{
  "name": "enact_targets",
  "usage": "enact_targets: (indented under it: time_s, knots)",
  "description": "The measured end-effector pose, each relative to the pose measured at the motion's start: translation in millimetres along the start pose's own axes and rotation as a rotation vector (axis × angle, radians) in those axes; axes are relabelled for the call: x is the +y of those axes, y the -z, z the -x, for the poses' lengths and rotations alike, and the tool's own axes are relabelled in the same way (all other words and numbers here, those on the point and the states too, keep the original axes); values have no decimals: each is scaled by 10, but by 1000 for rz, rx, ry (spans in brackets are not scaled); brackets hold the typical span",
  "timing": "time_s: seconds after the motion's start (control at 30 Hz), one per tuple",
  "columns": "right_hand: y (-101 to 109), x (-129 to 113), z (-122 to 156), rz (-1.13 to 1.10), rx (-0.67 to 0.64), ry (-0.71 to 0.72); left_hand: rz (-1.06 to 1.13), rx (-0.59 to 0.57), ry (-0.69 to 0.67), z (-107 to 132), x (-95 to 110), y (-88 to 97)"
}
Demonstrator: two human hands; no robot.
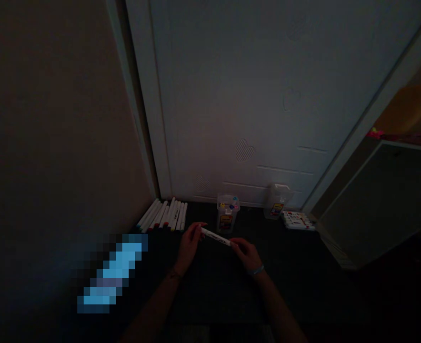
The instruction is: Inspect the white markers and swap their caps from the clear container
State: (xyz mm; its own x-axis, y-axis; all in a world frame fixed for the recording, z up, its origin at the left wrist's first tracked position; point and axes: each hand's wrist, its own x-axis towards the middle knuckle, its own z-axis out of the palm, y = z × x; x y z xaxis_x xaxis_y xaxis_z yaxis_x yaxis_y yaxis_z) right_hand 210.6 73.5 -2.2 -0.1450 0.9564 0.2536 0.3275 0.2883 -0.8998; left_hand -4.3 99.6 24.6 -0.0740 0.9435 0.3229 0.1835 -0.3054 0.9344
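Observation:
A white marker (pixel 215 237) is stretched between my two hands above the dark table. Its left end is pinched by my left hand (pixel 191 243), and its right end by my right hand (pixel 246 253). Dark lettering runs along the barrel, too small to read. Just behind it stands a clear plastic container (pixel 227 212) with a label on its front and several markers with coloured ends inside. To the left, several white markers (pixel 165 214) lie side by side on the table.
At the back right is a clear container lid or box (pixel 277 202), tilted near the wall, beside a stack of white markers (pixel 298 220). A bright pixelated patch (pixel 112 274) covers something at the left. A pale panel with heart shapes (pixel 244 150) rises behind the table.

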Motion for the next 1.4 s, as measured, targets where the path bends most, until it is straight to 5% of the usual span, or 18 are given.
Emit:
enact_targets:
  time_s: [0.2,0.77,1.4]
  knots:
    - [-90,11,53,83,-278,-12,-25,50,-78,0,2,15]
    - [-132,33,45,259,-294,58,150,-529,-30,140,-5,-226]
    - [-116,-37,50,304,-311,54,144,-521,13,145,0,-253]
